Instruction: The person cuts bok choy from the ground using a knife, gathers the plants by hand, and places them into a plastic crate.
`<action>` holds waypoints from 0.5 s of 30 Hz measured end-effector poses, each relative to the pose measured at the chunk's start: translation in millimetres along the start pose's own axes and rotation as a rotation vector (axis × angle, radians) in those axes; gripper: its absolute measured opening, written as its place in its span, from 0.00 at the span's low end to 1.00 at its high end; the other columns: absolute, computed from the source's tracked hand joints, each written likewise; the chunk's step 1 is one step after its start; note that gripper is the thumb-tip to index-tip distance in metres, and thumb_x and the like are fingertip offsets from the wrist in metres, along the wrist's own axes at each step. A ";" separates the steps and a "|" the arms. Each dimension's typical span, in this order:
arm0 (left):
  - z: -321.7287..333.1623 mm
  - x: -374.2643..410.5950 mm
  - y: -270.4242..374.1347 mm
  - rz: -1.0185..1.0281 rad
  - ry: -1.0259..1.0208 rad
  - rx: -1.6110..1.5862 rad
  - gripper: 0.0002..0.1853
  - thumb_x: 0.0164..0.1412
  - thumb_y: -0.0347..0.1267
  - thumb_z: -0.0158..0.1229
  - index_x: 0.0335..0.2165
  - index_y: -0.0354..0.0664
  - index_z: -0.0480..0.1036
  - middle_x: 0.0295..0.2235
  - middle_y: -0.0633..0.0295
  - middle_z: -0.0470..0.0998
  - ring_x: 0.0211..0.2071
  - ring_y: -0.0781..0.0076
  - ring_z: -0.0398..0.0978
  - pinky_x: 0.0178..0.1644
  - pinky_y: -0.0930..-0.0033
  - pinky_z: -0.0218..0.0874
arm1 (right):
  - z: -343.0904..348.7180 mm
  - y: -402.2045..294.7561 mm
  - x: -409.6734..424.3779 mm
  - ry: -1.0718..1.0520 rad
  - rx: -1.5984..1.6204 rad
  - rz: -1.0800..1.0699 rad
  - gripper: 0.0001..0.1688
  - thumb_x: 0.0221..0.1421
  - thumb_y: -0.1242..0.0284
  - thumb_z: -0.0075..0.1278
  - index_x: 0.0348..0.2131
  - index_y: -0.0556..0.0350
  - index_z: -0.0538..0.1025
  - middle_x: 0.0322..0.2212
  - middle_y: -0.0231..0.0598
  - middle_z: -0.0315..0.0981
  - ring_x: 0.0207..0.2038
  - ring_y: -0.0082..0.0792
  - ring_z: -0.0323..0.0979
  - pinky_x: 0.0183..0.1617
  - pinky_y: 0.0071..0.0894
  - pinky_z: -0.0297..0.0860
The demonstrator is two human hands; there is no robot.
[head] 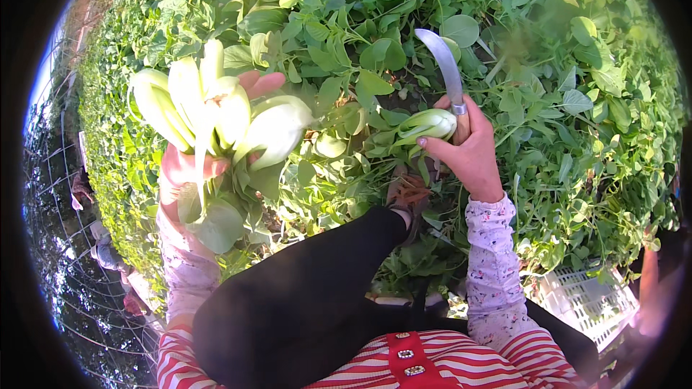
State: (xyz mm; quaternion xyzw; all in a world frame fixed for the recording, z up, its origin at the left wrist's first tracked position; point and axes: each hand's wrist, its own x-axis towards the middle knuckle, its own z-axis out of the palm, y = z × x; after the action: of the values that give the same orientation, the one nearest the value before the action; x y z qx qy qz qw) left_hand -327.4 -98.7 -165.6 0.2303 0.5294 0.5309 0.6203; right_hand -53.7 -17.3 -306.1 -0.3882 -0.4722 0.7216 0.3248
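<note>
In my left hand (186, 167) is a bunch of bok choy (216, 108), its pale stalk bases turned up in bright sunlight. The leaves of the bunch hang down below my palm. My right hand (476, 143) grips the wooden handle of a sickle (444, 62), whose curved metal blade points up and away from me. Between the thumb and fingers of that same hand is a single small bok choy (427, 125), its base next to the handle and its leaves towards the left.
Dense leafy greens (346, 21) spread ahead and to both sides. A white plastic crate (589, 300) sits at lower right, near part of another person (649, 270). My bent leg (292, 292) and shoe (408, 194) are below my hands. Wire framework (81, 259) runs along the left.
</note>
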 end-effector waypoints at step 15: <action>4.6 7.5 -80.8 -0.239 -0.391 0.286 0.60 0.34 0.28 0.64 0.64 0.44 0.38 0.61 0.56 0.53 0.59 0.61 0.57 0.63 0.65 0.46 | 71.3 -10.7 -28.5 -0.235 0.607 0.134 0.54 0.35 0.84 0.65 0.58 0.60 0.52 0.52 0.42 0.61 0.54 0.34 0.63 0.57 0.34 0.64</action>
State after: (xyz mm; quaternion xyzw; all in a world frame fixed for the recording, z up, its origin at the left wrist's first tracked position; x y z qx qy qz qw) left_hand -290.7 -117.3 -235.7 0.3496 0.4927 0.3189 0.7303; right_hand -100.5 -68.0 -270.8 -0.2182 -0.2432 0.8890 0.3209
